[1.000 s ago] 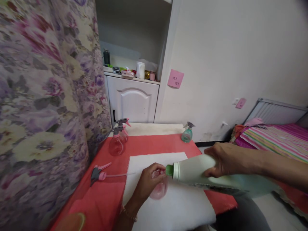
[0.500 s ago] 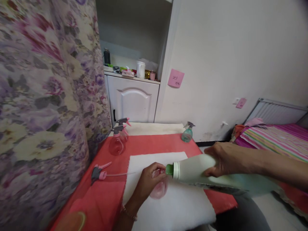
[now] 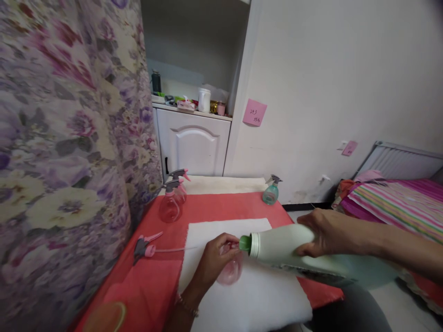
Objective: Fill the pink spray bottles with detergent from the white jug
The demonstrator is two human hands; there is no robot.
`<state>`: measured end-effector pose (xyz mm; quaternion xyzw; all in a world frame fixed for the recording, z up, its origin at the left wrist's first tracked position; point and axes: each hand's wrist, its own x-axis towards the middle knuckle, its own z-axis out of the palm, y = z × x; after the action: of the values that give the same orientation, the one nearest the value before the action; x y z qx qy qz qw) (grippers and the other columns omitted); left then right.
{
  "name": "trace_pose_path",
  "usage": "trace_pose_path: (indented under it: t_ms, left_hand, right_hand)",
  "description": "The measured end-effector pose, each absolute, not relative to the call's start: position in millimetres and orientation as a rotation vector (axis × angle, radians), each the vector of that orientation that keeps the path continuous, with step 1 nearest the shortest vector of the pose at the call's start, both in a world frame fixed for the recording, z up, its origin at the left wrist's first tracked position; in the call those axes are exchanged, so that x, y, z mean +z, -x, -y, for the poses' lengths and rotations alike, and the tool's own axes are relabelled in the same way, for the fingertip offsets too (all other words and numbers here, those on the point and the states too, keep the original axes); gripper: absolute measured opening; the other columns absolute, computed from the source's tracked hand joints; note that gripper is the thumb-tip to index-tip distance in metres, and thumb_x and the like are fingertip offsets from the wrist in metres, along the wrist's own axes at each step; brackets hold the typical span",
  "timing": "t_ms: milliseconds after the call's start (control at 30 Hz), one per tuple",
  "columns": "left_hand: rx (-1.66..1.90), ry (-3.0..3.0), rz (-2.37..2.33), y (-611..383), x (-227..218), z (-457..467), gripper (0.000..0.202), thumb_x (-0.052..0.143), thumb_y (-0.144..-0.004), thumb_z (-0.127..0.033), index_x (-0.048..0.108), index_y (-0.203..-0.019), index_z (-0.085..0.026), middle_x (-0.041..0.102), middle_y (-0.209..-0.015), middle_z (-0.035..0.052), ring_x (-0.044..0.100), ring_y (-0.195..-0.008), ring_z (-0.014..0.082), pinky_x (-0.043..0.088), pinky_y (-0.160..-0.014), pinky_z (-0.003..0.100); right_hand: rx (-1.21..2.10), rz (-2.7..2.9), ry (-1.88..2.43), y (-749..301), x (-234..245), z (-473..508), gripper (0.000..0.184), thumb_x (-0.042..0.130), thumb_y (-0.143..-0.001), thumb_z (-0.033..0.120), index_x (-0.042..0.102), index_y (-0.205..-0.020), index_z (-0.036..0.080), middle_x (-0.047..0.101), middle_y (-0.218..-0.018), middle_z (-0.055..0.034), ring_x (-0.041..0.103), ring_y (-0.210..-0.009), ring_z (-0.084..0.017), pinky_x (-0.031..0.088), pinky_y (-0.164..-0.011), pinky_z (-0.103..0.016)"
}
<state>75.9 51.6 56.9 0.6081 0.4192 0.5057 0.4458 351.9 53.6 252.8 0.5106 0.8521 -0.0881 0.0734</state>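
My left hand [image 3: 216, 258] is closed around the neck of a clear pink spray bottle [image 3: 231, 273] without its top, which stands on a white cloth [image 3: 266, 295]. In my right hand [image 3: 320, 233] is a large pale green jug [image 3: 284, 242], tipped nearly level. The jug's green spout [image 3: 245, 243] meets the mouth of the pink bottle beside my left fingers. Whether liquid is flowing I cannot make out. Left of the cloth lies a grey and pink spray head [image 3: 145, 249], its thin tube reaching over the cloth's edge.
Pink spray bottles [image 3: 170, 207] with tops on stand at the table's back left, and a green spray bottle [image 3: 271, 193] at the back right. A red cover [image 3: 221, 206] lies over the table. A floral curtain [image 3: 69, 161] hangs close on the left; a bed [image 3: 398, 193] is to the right.
The view has shifted very slightly. Both hands, the jug and the pink bottle keep nearly the same places relative to each other.
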Motion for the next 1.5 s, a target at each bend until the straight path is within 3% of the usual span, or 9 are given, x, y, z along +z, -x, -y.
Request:
trace_pose_path:
  t_ms: [300, 433, 600, 733, 833, 933, 1100, 1400, 1500]
  left_hand:
    - [1.252, -1.469, -1.04, -75, 57, -53, 0.017, 0.069, -0.074, -0.025, 0.071, -0.09, -0.018, 0.073, -0.09, 0.0041, 0.065, -0.09, 0.0216, 0.047, -0.083, 0.03]
    - [1.233, -1.454, -1.026, -72, 56, -51, 0.023, 0.061, -0.084, -0.035, 0.072, -0.095, -0.019, 0.075, -0.093, 0.005, 0.067, -0.091, 0.0226, 0.049, -0.084, 0.031]
    - [1.234, -1.363, -0.992, -67, 48, -48, 0.038, 0.049, -0.092, -0.045, 0.071, -0.108, -0.018, 0.075, -0.112, 0.0087, 0.065, -0.108, 0.0246, 0.043, -0.099, 0.035]
    - [1.25, -1.283, -0.957, -66, 40, -50, 0.044, 0.048, -0.092, -0.048, 0.065, -0.118, -0.017, 0.073, -0.118, 0.0106, 0.064, -0.113, 0.0263, 0.042, -0.103, 0.039]
    - [1.277, -1.278, -0.98, -66, 36, -52, 0.044, 0.05, -0.09, -0.049, 0.065, -0.117, -0.017, 0.073, -0.118, 0.0111, 0.064, -0.114, 0.0272, 0.042, -0.103, 0.041]
    - [1.289, -1.284, -1.036, -63, 34, -52, 0.044, 0.052, -0.088, -0.051, 0.067, -0.112, -0.017, 0.074, -0.114, 0.0111, 0.065, -0.111, 0.0283, 0.043, -0.102, 0.042]
    - [1.278, -1.345, -1.135, -52, 28, -50, 0.043, 0.048, -0.09, -0.051, 0.069, -0.11, -0.02, 0.072, -0.118, 0.0091, 0.062, -0.116, 0.0276, 0.041, -0.105, 0.041]
    - [1.278, -1.346, -1.244, -41, 17, -41, 0.037, 0.051, -0.088, -0.048, 0.072, -0.101, -0.021, 0.075, -0.11, 0.0078, 0.065, -0.11, 0.0254, 0.045, -0.102, 0.037]
    - [1.326, -1.294, -1.355, -36, 9, -44, 0.039, 0.053, -0.084, -0.048, 0.071, -0.101, -0.018, 0.076, -0.106, 0.0109, 0.068, -0.106, 0.0261, 0.05, -0.096, 0.037]
  right_hand:
    - [-0.596, -2.636, -1.664, -378, 209, -61, 0.032, 0.071, -0.074, 0.052, 0.066, -0.077, 0.021, 0.068, -0.066, -0.0005, 0.06, -0.058, -0.015, 0.036, -0.047, -0.022]
    - [-0.876, -2.554, -1.791, -385, 194, -65, 0.032, 0.073, -0.071, 0.05, 0.066, -0.078, 0.02, 0.068, -0.066, -0.0004, 0.059, -0.055, -0.014, 0.038, -0.043, -0.019]
    - [-1.332, -2.509, -1.923, -394, 185, -81, 0.036, 0.07, -0.074, 0.053, 0.066, -0.083, 0.019, 0.06, -0.059, 0.0025, 0.047, -0.043, -0.009, 0.03, -0.036, -0.019]
    - [-1.639, -2.702, -2.162, -386, 173, -100, 0.037, 0.073, -0.074, 0.049, 0.058, -0.059, 0.018, 0.05, -0.043, 0.0052, 0.038, -0.039, -0.007, 0.025, -0.042, -0.022]
    - [-1.82, -2.782, -2.355, -363, 150, -120, 0.043, 0.071, -0.073, 0.051, 0.051, -0.051, 0.02, 0.048, -0.037, 0.0044, 0.038, -0.039, -0.008, 0.028, -0.045, -0.024]
    - [-1.92, -2.841, -2.476, -329, 117, -143, 0.035, 0.077, -0.063, 0.049, 0.058, -0.066, 0.019, 0.054, -0.047, 0.0055, 0.046, -0.047, -0.012, 0.036, -0.049, -0.025]
    - [-1.938, -2.887, -2.705, -278, 63, -167, 0.048, 0.074, -0.066, 0.05, 0.063, -0.098, 0.017, 0.07, -0.087, -0.0043, 0.062, -0.077, -0.022, 0.051, -0.069, -0.032]
    - [-1.699, -2.968, -2.714, -272, 21, -158, 0.038, 0.071, -0.072, 0.049, 0.064, -0.095, 0.019, 0.07, -0.084, -0.0037, 0.064, -0.08, -0.026, 0.052, -0.074, -0.036]
    - [-1.633, -2.98, -2.716, -282, 15, -141, 0.041, 0.072, -0.072, 0.048, 0.061, -0.1, 0.021, 0.069, -0.096, -0.0051, 0.063, -0.09, -0.027, 0.052, -0.082, -0.039]
